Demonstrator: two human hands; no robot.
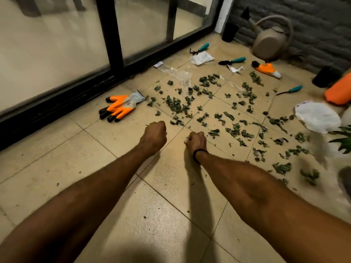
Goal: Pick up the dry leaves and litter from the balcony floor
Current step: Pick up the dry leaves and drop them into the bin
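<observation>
With our left hand (153, 137) and right hand (196, 142) fingers curled closed, contents hidden, the dry leaves (213, 132) lie far-right, nearer our right hand

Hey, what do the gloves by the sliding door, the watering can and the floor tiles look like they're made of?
Gloves: knit fabric with a pale grey cuff. The orange and black coating on palm and fingertips is probably rubber or latex.
Watering can: likely moulded plastic, with a smooth matte beige body and a one-piece loop handle.
Floor tiles: seemingly glazed ceramic, beige with a slight sheen and thin grout lines.
</observation>
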